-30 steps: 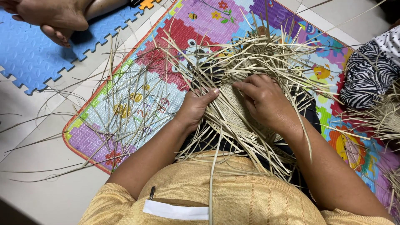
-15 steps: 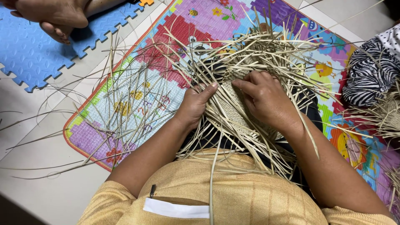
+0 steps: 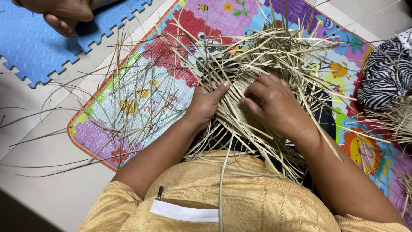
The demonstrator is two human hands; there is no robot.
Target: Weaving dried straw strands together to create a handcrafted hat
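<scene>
Right at the middle of the shot, the left hand point(image 3: 206, 105) had its fingers pinched on pale straw strands point(image 3: 274, 51), and the right hand point(image 3: 274, 105) pressed curled fingers onto the woven patch point(image 3: 240, 114) between them. Loose strands fanned out toward 9 and 12 o'clock over a colourful play mat point(image 3: 128, 111). Someone's foot point(image 3: 60, 17) sat on blue foam tiles point(image 3: 30, 47) at 10 o'clock, zebra-print cloth point(image 3: 382, 77) at 2.

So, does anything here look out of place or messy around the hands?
Nothing looks damaged. The left hand and right hand press on a woven straw piece, and its loose straw strands fan out past the colourful mat onto the floor.
</scene>
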